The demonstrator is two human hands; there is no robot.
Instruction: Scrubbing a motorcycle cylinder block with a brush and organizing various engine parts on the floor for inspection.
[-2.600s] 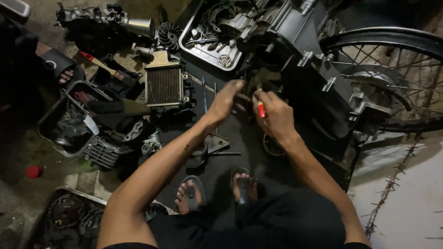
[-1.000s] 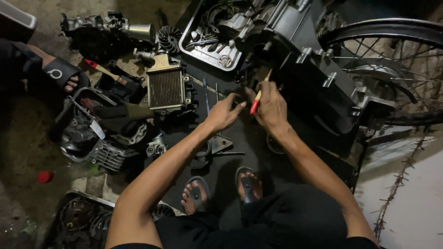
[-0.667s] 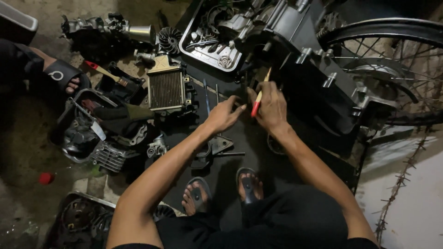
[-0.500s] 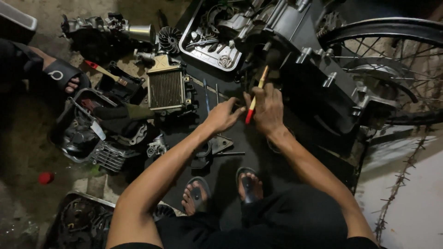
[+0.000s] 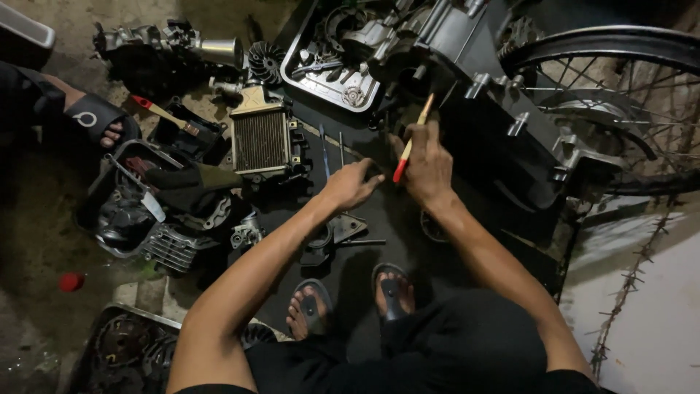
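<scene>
A black mat (image 5: 364, 277) covers the floor under the work, and loose parts crowd its left side: a finned radiator (image 5: 260, 141), a metal tray (image 5: 328, 91) holding small engine pieces, a black fan wheel (image 5: 265, 63), and 2 thin rods (image 5: 332, 149) lying just beside the radiator. Farther left sit a cylinder head with cooling fins (image 5: 171, 244), a red-handled brush (image 5: 162, 113) and a small red cap (image 5: 71, 282) on the bare concrete. Another person's sandalled foot (image 5: 98, 120) shows at the left edge. A spoked wheel (image 5: 620, 95) stands at the upper right, behind the large dark engine case (image 5: 496, 138) that fills the space in front of both hands.

The right hand (image 5: 429, 166) is raised against the engine case, its grip closed around a slim brush with a pale wooden shaft and red end (image 5: 410, 143); the brush points up and slightly right, its upper end at the case. The left hand (image 5: 350, 186) is low over the mat just beside the right, fingers loosely curled with the forefinger extended toward the brush's red end; its grip holds nothing. Both forearms reach forward from the squatting person, whose 2 sandalled feet (image 5: 350, 303) rest on the mat.
</scene>
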